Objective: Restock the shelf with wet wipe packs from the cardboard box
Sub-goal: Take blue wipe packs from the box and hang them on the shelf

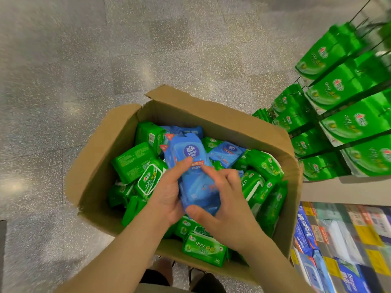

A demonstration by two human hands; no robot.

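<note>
Both hands up close: left hand and right hand clasp a blue wet wipe pack, fingers curled round it, just above the open cardboard box crammed with green packs. Far right, the shelf holds more green packs.

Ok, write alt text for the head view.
Both hands, left hand and right hand, grip a blue wet wipe pack above an open cardboard box of green and blue packs. Green packs hang on the shelf at right.
</note>
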